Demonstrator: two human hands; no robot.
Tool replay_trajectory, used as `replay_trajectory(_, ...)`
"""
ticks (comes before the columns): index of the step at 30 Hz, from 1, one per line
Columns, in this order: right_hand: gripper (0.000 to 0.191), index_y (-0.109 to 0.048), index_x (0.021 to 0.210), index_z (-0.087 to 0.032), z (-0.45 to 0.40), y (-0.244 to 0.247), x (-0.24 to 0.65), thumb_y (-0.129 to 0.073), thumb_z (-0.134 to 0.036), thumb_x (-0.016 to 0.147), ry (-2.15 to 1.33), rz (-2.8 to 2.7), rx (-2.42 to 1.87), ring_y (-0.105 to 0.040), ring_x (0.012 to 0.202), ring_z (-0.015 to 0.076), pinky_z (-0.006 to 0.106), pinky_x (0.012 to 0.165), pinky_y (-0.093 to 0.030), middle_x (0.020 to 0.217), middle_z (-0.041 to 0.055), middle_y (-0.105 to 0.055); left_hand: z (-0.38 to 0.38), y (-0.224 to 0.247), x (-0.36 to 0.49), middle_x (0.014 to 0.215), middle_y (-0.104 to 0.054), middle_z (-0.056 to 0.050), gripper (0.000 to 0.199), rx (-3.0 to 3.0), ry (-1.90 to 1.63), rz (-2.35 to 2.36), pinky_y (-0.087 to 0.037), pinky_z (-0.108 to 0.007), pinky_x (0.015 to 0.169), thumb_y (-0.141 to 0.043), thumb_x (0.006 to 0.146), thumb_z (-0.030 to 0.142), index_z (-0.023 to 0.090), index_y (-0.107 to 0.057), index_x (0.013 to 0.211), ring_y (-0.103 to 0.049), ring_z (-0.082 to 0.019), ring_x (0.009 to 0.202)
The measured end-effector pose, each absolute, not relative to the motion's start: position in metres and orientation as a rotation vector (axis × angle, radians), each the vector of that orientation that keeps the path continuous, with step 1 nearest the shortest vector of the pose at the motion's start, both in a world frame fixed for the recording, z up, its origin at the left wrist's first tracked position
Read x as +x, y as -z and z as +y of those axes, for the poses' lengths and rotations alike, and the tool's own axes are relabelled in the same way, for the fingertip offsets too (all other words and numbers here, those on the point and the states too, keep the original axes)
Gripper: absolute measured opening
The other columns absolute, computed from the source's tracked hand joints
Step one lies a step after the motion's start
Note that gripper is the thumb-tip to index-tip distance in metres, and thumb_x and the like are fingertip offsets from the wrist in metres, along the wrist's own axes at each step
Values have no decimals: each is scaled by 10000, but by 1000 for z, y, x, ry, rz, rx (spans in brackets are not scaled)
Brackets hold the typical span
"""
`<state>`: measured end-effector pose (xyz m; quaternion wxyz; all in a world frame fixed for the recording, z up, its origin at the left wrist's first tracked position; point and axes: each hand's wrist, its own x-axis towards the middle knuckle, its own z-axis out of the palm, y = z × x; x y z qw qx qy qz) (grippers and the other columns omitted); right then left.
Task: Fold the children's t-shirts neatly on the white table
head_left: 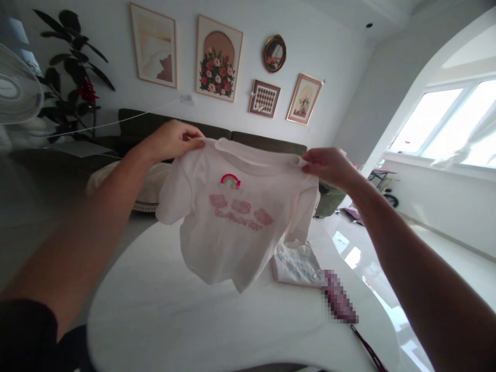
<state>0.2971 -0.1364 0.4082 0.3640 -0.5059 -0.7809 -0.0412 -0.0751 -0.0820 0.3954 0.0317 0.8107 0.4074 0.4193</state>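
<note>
A small white T-shirt (232, 248) hangs spread out in the air over the white table (155, 320), its printed side toward me. On its chest are a colourful rainbow and pink printed shapes with lettering. My left hand (176, 140) pinches one shoulder beside the collar. At the opposite shoulder, my right hand (325, 164) grips the fabric between thumb and fingers. Behind the shirt's lower right edge lies a folded white garment (297, 266) with pale blue print, flat on the table.
A blurred-out pinkish object (340, 297) with a dark strap (368, 347) lies at the table's right. Beyond the table stand a dark green sofa (267, 142) and a round pale pouf (147, 188). A fan (17, 88) and a leafy plant (73, 67) are at the left.
</note>
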Motion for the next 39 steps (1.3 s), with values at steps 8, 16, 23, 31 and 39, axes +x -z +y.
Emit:
replay_trajectory(8,236,-680,873,-218,-112,-388,280,-507,-160,723,741,-2085,-1688,-621,821,224,296,681,-433,858,58,-685,-65,-384,-84,593,-563,43,387,2675,-1045,1462,-304,-191,556,-537,694,511,162,-683,775,-477,-98,591)
replay_trajectory(16,163,-641,804,-153,-109,-391,289,-493,-138,739,362,-2092,-1616,-599,554,146,270,648,-454,506,2,-604,-79,-385,-97,651,-613,5,376,2458,-673,1238,-366,-195,556,-557,697,504,156,-677,775,-539,-127,622)
replay_trajectory(23,175,-634,795,-184,-104,-384,275,-489,-134,710,243,-1959,-1153,-607,758,176,317,719,-465,759,39,-663,-88,-387,-79,910,-654,-29,295,2646,-783,923,-430,-254,783,-587,721,414,179,-675,876,-576,-188,897)
replay_trajectory(31,204,-608,774,-167,-119,-379,201,-629,-358,705,-660,-2122,-480,-595,765,143,278,719,-481,819,31,-657,-108,-375,3,1222,-526,-44,197,2698,-983,447,-399,-273,892,-567,772,327,192,-684,855,-503,-188,1091)
replay_trajectory(39,127,-619,787,-163,-153,-387,212,-531,-239,736,-70,-1937,-992,-597,617,123,252,603,-459,675,13,-635,-106,-363,16,756,-694,1,227,2678,-1132,970,-405,-231,621,-570,691,298,186,-721,817,-595,-150,699)
